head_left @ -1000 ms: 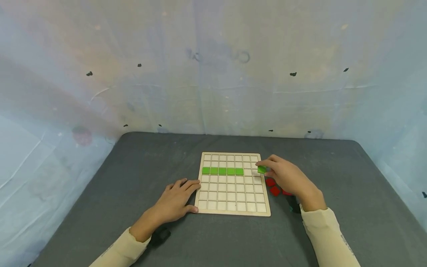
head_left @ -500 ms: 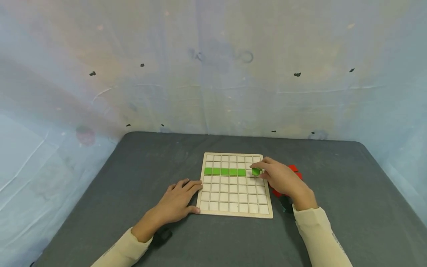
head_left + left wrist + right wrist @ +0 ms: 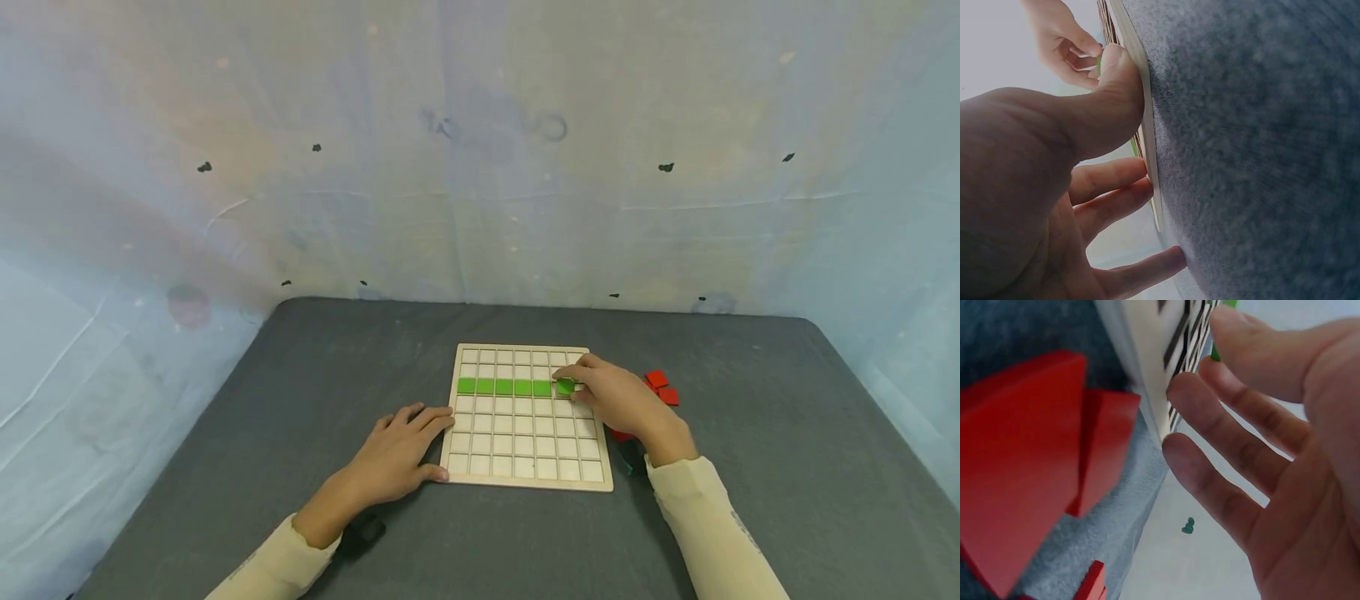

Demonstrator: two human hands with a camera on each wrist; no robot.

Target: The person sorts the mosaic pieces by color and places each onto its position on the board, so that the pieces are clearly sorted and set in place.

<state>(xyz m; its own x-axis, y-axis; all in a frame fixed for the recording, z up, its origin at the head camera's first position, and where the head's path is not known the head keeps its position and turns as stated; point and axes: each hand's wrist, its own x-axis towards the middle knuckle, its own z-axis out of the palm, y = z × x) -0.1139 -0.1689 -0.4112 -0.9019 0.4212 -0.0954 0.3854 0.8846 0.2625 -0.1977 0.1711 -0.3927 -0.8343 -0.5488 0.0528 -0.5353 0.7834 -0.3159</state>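
Observation:
A wooden grid board lies flat on the dark table, with a row of several green square tiles in its third row from the back. My right hand pinches another green tile between thumb and fingers, over the cells just right of that row. Whether this tile touches the board cannot be told. At the board's left side my left hand rests with spread fingers; in the left wrist view its thumb and two fingertips touch the board's edge, while another finger reaches past it.
Several red tiles lie on the table right of the board, partly hidden by my right hand and arm. Close up in the right wrist view, red tiles overlap beside the board's edge. A pale cloth wall stands behind the table.
My right hand has moved left with the green tile, from the board's right edge to near the end of the green row. My left hand has stayed at the board's left side.

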